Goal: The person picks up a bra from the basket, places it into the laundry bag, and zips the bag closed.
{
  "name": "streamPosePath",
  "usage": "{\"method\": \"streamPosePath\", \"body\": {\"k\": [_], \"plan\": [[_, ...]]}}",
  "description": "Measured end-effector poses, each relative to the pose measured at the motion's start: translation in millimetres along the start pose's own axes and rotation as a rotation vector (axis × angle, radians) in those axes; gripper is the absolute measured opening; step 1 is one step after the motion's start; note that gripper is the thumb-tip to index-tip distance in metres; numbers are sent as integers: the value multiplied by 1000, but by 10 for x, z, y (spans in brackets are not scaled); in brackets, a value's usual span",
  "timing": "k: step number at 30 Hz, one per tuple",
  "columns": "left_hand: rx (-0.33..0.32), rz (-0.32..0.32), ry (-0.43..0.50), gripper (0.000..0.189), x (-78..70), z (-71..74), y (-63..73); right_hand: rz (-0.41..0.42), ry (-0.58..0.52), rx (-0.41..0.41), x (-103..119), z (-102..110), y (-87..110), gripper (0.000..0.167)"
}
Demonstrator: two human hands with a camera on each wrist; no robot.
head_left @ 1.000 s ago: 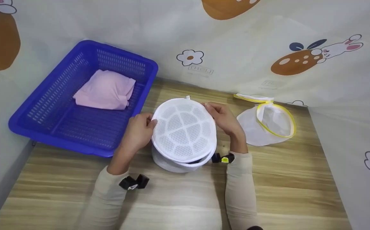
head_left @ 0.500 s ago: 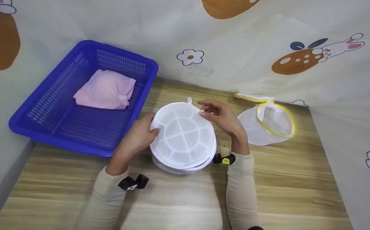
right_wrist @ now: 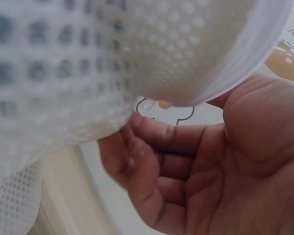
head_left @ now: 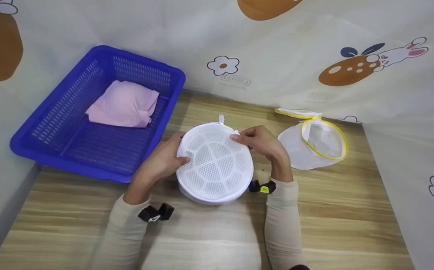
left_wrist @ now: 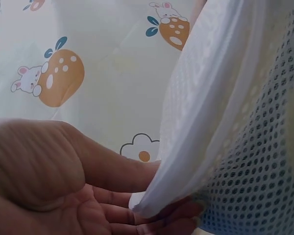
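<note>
A round white mesh laundry bag [head_left: 215, 165] stands on the wooden table between the two hands, its lid lying over the body. On the bag's left side, my left hand [head_left: 164, 157] grips the rim, thumb on the lid and fingers beneath. The left wrist view shows this white rim [left_wrist: 186, 161] held between thumb and fingers. At the upper right edge my right hand [head_left: 264, 142] pinches the rim beside a small white zipper end [head_left: 235, 132]. In the right wrist view, curled fingers [right_wrist: 142, 171] are under the mesh; the thumb is mostly hidden.
A blue plastic basket [head_left: 101, 174] at the left holds a folded pink cloth [head_left: 125, 105]. At the right lies another white mesh bag [head_left: 295, 153] with yellow trim, its mouth open. A printed curtain [head_left: 277, 56] borders the table's back and sides.
The lid has come down over the bag's body, and the dark gap at the front is gone. My right hand lifted its fingers off the rim, then pinched it again slightly lower.
</note>
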State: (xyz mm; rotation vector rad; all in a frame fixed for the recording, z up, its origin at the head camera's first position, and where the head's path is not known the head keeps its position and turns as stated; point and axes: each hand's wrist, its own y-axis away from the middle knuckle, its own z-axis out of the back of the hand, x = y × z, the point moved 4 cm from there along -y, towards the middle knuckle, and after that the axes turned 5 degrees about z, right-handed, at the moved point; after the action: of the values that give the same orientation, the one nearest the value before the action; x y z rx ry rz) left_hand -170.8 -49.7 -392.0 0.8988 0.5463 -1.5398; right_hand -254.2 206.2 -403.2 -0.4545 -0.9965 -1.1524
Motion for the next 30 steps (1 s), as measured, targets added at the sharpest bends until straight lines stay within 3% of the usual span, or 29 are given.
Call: {"method": "streamPosePath", "body": {"k": [9,15,23,30], "plan": [[30,-77,-16,63,-59,-33,-41,7,31,-78,17,27,0,31],[30,-154,-38,63,-151,-39,-121,69,72,-143,38,93,-15,27],[9,-116,-41,59,-244,-30,-233,172,49,-157,54,54,-39,24],[-15,-122,-5,48,-290,-98,-441,246,81,-136,63,20,-47,23]]}}
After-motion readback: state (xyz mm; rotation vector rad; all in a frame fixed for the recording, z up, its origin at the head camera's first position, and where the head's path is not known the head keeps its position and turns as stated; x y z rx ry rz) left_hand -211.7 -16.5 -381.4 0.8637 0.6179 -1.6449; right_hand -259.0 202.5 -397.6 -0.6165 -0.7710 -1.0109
